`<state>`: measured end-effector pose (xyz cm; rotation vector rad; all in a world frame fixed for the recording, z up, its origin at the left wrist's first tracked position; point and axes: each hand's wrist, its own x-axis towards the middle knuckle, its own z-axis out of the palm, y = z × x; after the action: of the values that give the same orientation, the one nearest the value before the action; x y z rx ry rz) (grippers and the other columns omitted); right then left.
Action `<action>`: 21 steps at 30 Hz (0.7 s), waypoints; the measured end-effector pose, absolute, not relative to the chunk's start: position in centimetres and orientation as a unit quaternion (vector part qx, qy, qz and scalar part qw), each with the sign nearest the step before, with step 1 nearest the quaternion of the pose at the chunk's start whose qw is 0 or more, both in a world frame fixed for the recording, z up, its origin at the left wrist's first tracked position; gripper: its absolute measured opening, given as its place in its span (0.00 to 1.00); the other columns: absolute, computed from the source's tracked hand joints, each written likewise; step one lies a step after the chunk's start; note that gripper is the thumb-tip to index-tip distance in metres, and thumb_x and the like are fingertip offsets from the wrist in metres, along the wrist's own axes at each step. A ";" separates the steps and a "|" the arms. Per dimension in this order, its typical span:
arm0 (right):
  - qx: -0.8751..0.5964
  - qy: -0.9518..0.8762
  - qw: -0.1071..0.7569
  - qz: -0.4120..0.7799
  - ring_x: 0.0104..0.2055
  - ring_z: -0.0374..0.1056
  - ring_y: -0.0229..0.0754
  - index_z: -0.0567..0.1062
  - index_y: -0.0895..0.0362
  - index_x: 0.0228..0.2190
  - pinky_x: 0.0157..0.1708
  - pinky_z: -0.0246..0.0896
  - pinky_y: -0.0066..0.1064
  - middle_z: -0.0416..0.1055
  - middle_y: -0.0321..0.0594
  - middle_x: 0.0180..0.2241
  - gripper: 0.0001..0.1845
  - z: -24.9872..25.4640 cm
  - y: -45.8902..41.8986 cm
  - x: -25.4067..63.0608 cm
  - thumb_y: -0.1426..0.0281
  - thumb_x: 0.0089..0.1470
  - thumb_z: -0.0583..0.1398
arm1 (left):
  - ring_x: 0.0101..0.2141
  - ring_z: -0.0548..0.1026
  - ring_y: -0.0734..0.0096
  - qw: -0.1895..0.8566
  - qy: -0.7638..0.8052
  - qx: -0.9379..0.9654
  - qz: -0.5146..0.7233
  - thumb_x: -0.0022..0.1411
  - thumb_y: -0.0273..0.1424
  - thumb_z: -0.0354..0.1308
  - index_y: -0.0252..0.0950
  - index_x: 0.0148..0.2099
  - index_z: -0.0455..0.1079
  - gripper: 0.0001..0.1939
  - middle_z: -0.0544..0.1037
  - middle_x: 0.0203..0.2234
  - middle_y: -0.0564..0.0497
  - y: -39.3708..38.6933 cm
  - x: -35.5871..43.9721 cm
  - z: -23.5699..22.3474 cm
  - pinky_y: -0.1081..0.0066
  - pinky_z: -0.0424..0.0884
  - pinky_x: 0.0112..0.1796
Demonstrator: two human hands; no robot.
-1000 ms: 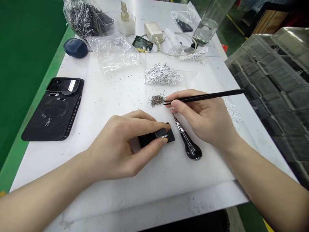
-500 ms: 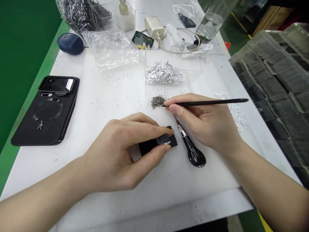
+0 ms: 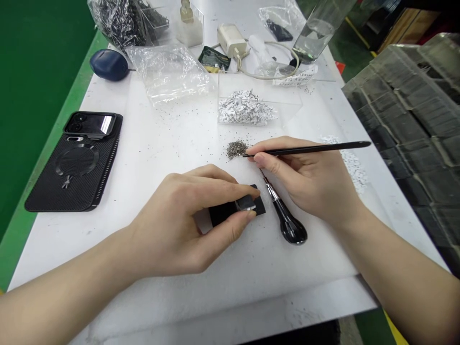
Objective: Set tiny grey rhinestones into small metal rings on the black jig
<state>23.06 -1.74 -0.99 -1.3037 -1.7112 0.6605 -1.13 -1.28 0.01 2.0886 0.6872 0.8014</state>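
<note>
Left of the left hand [image 3: 172, 220] lies a black phone case [image 3: 74, 177]; that hand's thumb and fingers clamp together on a small black pad [image 3: 223, 214] with a silver-framed piece [image 3: 246, 203] on it; just right of this grip lies a black-handled screwdriver [image 3: 289, 227]; the right hand [image 3: 302, 182] pinches a slim black stylus [image 3: 316, 148], its tip at the edge of a small heap of dark grains [image 3: 237, 149].

1. A phone in a black perforated case [image 3: 72, 179] lies on the white bench [image 3: 151, 143], left side.
2. A navy oval pouch [image 3: 109, 64] sits beyond it.
3. A crumpled clear plastic bag [image 3: 167, 72] lies beside the pouch.
4. A clear tray [image 3: 258, 86] holds white paper scraps [image 3: 245, 108].
5. A white charger [image 3: 231, 40] trails its cable.
6. A glass bottle [image 3: 316, 33] stands at the far edge.
7. Stacked dark plastic trays [image 3: 406, 124] fill the right side.
</note>
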 end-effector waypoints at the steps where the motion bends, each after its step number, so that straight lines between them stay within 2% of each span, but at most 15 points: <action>1: -0.520 -0.683 0.436 0.269 0.45 0.85 0.39 0.89 0.54 0.42 0.46 0.82 0.29 0.90 0.35 0.43 0.07 -0.9 -1.8 23.2 0.75 0.67 0.70 | 0.45 0.87 0.64 0.387 0.266 0.824 0.316 0.74 0.27 0.65 0.38 0.54 0.86 0.11 0.90 0.44 0.48 -1.3 -1.1 0.0 0.71 0.88 0.42; 5: -0.501 -0.663 0.464 0.307 0.40 0.85 0.37 0.89 0.48 0.41 0.43 0.82 0.28 0.89 0.30 0.39 0.06 0.0 -2.5 23.9 0.71 0.69 0.70 | 0.44 0.87 0.63 0.363 0.248 0.839 0.320 0.73 0.24 0.64 0.35 0.54 0.86 0.12 0.91 0.43 0.47 -1.2 -1.1 -0.1 0.69 0.87 0.43; 8: -0.455 -0.662 0.479 0.354 0.42 0.85 0.40 0.89 0.44 0.41 0.44 0.84 0.32 0.88 0.30 0.40 0.08 1.1 -3.3 24.5 0.71 0.70 0.69 | 0.45 0.87 0.62 0.357 0.249 0.840 0.325 0.73 0.24 0.65 0.32 0.55 0.85 0.12 0.91 0.43 0.45 -1.3 -1.1 0.0 0.69 0.86 0.44; 12: -0.349 -0.720 0.453 0.393 0.46 0.87 0.46 0.88 0.47 0.44 0.49 0.85 0.39 0.88 0.36 0.42 0.08 1.6 -3.6 25.0 0.72 0.69 0.69 | 0.42 0.86 0.65 0.365 0.242 0.832 0.339 0.74 0.25 0.64 0.37 0.54 0.86 0.11 0.90 0.42 0.48 -1.4 -1.2 0.0 0.70 0.85 0.41; 16: -0.315 -0.746 0.437 0.391 0.46 0.87 0.45 0.88 0.48 0.45 0.51 0.86 0.39 0.89 0.37 0.42 0.07 1.2 -3.3 25.1 0.72 0.70 0.69 | 0.42 0.86 0.64 0.376 0.254 0.831 0.322 0.74 0.26 0.64 0.42 0.52 0.86 0.11 0.90 0.41 0.50 -1.4 -1.2 0.2 0.68 0.85 0.42; 21: -0.304 -0.751 0.440 0.387 0.46 0.87 0.45 0.89 0.49 0.45 0.51 0.86 0.38 0.89 0.37 0.42 0.07 1.1 -3.2 25.1 0.73 0.68 0.70 | 0.42 0.86 0.64 0.386 0.258 0.826 0.320 0.74 0.26 0.64 0.43 0.51 0.87 0.11 0.89 0.41 0.49 -1.5 -1.1 0.3 0.69 0.84 0.40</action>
<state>25.11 -3.15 1.11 -0.7546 -1.8656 0.9625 -1.08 -1.49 0.31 2.1031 0.6576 0.8149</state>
